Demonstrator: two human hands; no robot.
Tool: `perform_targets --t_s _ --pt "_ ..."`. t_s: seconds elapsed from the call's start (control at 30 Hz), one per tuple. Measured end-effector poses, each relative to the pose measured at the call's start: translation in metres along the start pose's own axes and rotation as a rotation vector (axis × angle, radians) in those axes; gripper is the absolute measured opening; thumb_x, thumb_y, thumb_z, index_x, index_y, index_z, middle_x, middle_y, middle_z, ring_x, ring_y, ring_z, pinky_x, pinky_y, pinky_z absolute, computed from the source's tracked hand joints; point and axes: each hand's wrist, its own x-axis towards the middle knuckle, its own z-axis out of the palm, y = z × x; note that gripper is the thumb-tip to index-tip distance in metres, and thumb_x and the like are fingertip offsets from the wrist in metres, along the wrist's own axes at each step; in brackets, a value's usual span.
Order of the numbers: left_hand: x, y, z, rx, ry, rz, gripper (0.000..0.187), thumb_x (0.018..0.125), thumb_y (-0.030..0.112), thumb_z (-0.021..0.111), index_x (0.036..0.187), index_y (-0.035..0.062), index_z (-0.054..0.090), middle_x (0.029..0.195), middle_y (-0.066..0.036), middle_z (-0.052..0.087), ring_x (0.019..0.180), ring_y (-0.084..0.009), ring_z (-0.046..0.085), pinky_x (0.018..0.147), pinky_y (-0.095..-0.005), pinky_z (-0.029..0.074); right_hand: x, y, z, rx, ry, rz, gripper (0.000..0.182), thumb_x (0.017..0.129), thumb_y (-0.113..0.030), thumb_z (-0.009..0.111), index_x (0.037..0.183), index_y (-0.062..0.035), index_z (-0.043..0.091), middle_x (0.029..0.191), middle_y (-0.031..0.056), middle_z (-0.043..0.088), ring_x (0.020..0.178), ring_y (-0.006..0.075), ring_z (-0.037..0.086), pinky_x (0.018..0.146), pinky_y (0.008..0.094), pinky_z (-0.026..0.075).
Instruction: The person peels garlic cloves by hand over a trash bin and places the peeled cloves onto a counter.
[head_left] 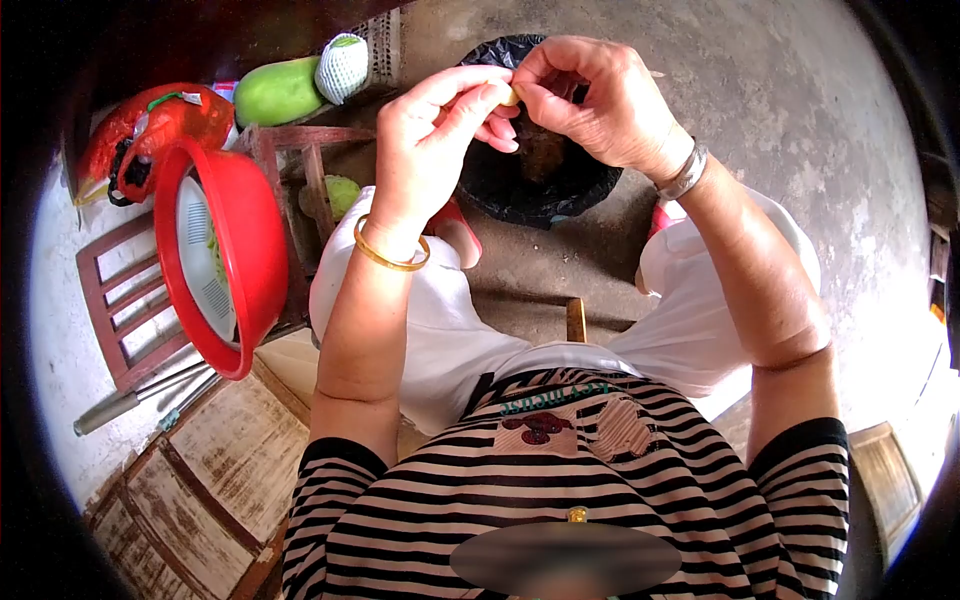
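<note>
My left hand and my right hand meet above a bin lined with a black plastic bag. Between their fingertips is a small pale yellow piece, too small for me to tell its kind. Both hands pinch it with thumb and fingers; the other left fingers curl loosely below. A gold bangle circles my left wrist, and a wide silver-coloured band sits on my right. Inside the bin, a brownish patch shows under my hands.
A red basin with a white strainer and some green pieces rests on a wooden chair at left. Behind lie a red plastic bag, a long green melon and a round item in a white foam net.
</note>
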Motion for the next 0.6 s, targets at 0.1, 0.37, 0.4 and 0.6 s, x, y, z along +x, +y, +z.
perform_targets --t_s 0.1,0.37,0.4,0.6 --pt "0.0003 0.0001 -0.0014 -0.049 -0.01 -0.004 0.02 0.09 0.008 0.054 0.104 -0.005 0.06 0.082 -0.01 0.063 0.065 -0.0124 0.06 0.061 -0.025 0.054 -0.0026 0.0086 0.0073 0.298 -0.02 0.173 0.017 0.078 -0.018 0.067 0.085 -0.0022 0.064 0.073 0.0069 0.066 0.068 0.0098 0.063 0.063 0.0254 0.05" --pt "-0.0002 0.0004 -0.001 -0.041 0.024 -0.027 0.019 0.089 0.007 0.056 0.103 -0.0051 0.06 0.08 -0.01 0.064 0.063 -0.0116 0.06 0.058 -0.023 0.053 0.0001 0.0024 0.0019 0.272 -0.058 0.121 0.019 0.081 -0.018 0.067 0.087 0.0002 0.065 0.073 0.0055 0.066 0.067 0.0064 0.06 0.064 0.0229 0.051" --pt "-0.0005 -0.0005 -0.0011 -0.034 0.026 -0.028 0.019 0.089 0.007 0.056 0.103 -0.005 0.061 0.08 -0.01 0.064 0.063 -0.0115 0.06 0.058 -0.0229 0.052 0.0002 0.0013 0.0013 0.186 -0.064 0.112 0.019 0.081 -0.018 0.067 0.086 0.0004 0.066 0.073 0.0055 0.066 0.067 0.0066 0.06 0.064 0.0231 0.051" --pt "-0.0008 -0.0017 -0.0001 -0.024 0.026 -0.01 0.019 0.088 0.007 0.057 0.102 -0.0049 0.061 0.08 -0.01 0.064 0.062 -0.0112 0.059 0.057 -0.0226 0.052 0.0018 0.0067 0.0029 0.301 -0.082 0.129 0.018 0.08 -0.017 0.067 0.085 0.0005 0.066 0.071 0.0049 0.065 0.066 0.0075 0.06 0.062 0.0235 0.051"
